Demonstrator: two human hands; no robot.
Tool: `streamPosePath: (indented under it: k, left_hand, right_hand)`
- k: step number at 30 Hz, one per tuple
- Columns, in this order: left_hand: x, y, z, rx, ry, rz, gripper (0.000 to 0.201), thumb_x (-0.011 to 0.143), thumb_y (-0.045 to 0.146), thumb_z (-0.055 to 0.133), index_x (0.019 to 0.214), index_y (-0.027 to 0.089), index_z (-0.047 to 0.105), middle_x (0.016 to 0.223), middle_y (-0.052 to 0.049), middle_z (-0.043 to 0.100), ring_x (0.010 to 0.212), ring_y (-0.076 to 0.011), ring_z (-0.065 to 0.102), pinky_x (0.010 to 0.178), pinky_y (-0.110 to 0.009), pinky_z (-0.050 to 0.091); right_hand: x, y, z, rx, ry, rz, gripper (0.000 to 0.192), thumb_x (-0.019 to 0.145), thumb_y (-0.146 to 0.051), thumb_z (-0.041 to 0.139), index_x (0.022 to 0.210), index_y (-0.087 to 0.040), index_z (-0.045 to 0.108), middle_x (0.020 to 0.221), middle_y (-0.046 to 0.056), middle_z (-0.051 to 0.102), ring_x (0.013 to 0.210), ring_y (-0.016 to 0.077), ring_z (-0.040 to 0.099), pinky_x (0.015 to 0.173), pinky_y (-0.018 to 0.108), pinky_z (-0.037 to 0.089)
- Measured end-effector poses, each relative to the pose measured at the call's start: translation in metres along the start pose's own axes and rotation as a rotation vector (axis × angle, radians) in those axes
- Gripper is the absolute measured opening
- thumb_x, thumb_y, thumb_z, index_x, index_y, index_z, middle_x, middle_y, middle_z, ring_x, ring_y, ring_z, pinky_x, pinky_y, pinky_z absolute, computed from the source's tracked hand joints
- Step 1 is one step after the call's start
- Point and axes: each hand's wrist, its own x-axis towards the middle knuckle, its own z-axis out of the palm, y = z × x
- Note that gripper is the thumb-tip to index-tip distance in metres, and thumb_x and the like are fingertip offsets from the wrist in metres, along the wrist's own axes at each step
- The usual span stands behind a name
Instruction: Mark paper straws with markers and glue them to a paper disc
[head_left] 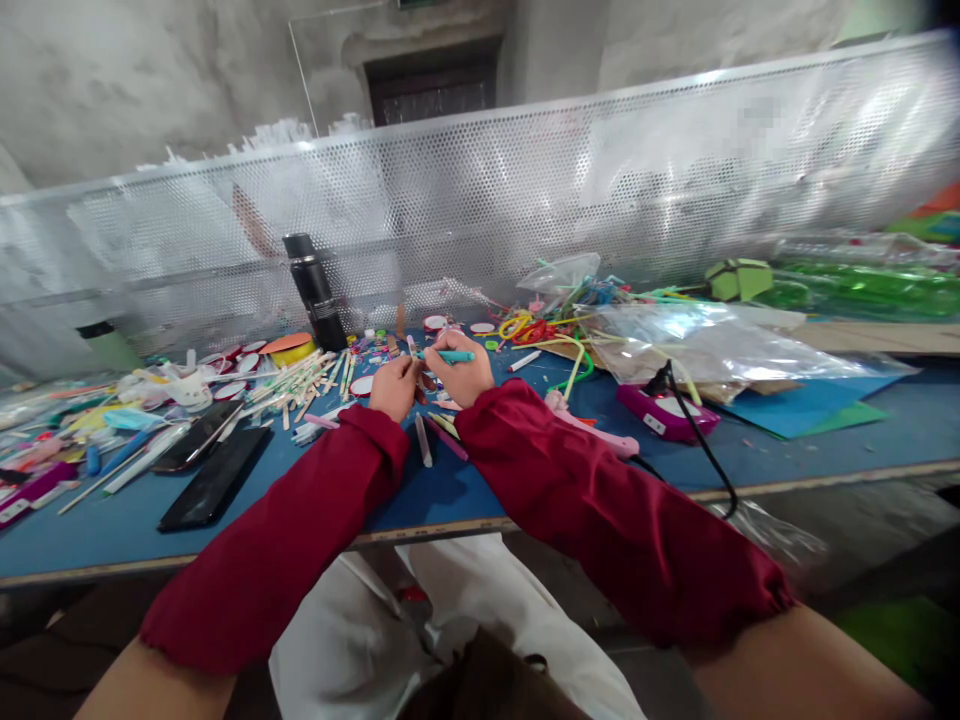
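Observation:
My right hand (466, 378) is closed around a teal marker (457, 356), which lies nearly level across its fingers and points toward my left hand. My left hand (394, 388) is closed close beside it, fingertips pinched; a small pale pinkish piece (410, 344) shows just above them. What exactly the left fingers grip is too small to make out. Just below the hands, on the blue table, lie a pale marker (424, 442) and a purple marker (448, 438), with a few light sticks by them. Both forearms wear dark red sleeves.
Left of my hands are wooden craft sticks (330, 372), a black phone (214, 478) and a black bottle (315, 292). To the right lie a pink glue gun (600, 436), a purple box (667, 412) with a black cable, and plastic bags (720, 345). A perforated metal panel (480, 200) stands behind.

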Motion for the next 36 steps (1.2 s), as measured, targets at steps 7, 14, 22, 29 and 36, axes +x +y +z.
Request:
streamPosePath:
  k: [7, 14, 22, 29, 36]
  left_hand:
    - [0.002, -0.002, 0.001, -0.080, -0.018, -0.013, 0.032, 0.093, 0.046, 0.046, 0.083, 0.018, 0.058, 0.083, -0.006, 0.074, 0.046, -0.0121, 0.059, 0.043, -0.025, 0.039]
    - [0.004, -0.006, 0.004, -0.186, -0.001, -0.079, 0.023, 0.093, 0.039, 0.047, 0.086, 0.018, 0.055, 0.080, -0.003, 0.072, 0.045, -0.0099, 0.057, 0.041, -0.022, 0.037]
    - [0.005, -0.009, 0.004, -0.203, -0.017, -0.044, 0.023, 0.094, 0.038, 0.047, 0.083, 0.018, 0.052, 0.081, -0.003, 0.070, 0.046, -0.0085, 0.057, 0.043, -0.021, 0.038]
    - [0.008, -0.014, 0.005, -0.208, -0.018, -0.033, 0.022, 0.095, 0.035, 0.046, 0.080, 0.019, 0.047, 0.080, -0.003, 0.069, 0.044, -0.0081, 0.055, 0.042, -0.021, 0.036]
    - [0.009, -0.018, 0.005, -0.211, -0.022, -0.047, 0.019, 0.094, 0.033, 0.047, 0.080, 0.020, 0.047, 0.079, -0.002, 0.068, 0.045, -0.0086, 0.054, 0.042, -0.022, 0.037]
  right_hand:
    - [0.002, 0.001, -0.001, -0.023, 0.026, -0.019, 0.020, 0.080, -0.033, 0.060, 0.065, -0.023, 0.052, 0.064, -0.004, 0.054, 0.062, 0.0129, 0.050, 0.062, 0.027, 0.040]
    - [0.001, -0.001, -0.001, -0.027, 0.040, -0.041, 0.022, 0.083, -0.036, 0.058, 0.066, -0.024, 0.052, 0.065, -0.003, 0.055, 0.062, 0.0134, 0.051, 0.063, 0.028, 0.042]
    - [0.001, -0.004, 0.000, 0.045, -0.029, 0.025, 0.019, 0.080, -0.033, 0.060, 0.065, -0.024, 0.053, 0.062, -0.004, 0.055, 0.060, 0.0130, 0.051, 0.062, 0.027, 0.043]
    - [0.000, -0.006, 0.001, 0.148, -0.024, 0.072, 0.015, 0.078, -0.031, 0.060, 0.067, -0.024, 0.054, 0.062, -0.004, 0.058, 0.058, 0.0130, 0.053, 0.060, 0.028, 0.045]
    - [-0.002, -0.010, 0.001, 0.179, -0.082, 0.116, 0.014, 0.079, -0.032, 0.061, 0.069, -0.025, 0.053, 0.055, -0.006, 0.057, 0.053, 0.0131, 0.053, 0.057, 0.028, 0.045]
